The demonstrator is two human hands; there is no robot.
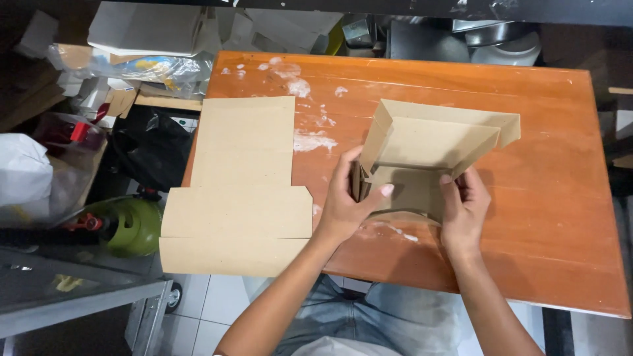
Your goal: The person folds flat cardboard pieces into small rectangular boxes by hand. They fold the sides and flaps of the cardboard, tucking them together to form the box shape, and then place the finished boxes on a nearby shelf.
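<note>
A brown cardboard box [428, 142], partly folded with its side walls raised, sits in the middle of an orange wooden table [547, 217]. My left hand [346, 204] grips the box's near left corner, thumb pressed on a folded flap. My right hand [465, 207] holds the near right wall, fingers curled over its edge. A flat unfolded cardboard blank [241, 191] lies at the table's left side, hanging over the left and near edges.
White smears mark the tabletop's far left area [300, 86]. Left of the table are a green gas cylinder [132, 224], a black bag [148, 148], white bags and stacked cartons. Metal pots [491, 33] stand beyond the far edge. A grey shelf [72, 290] is near left.
</note>
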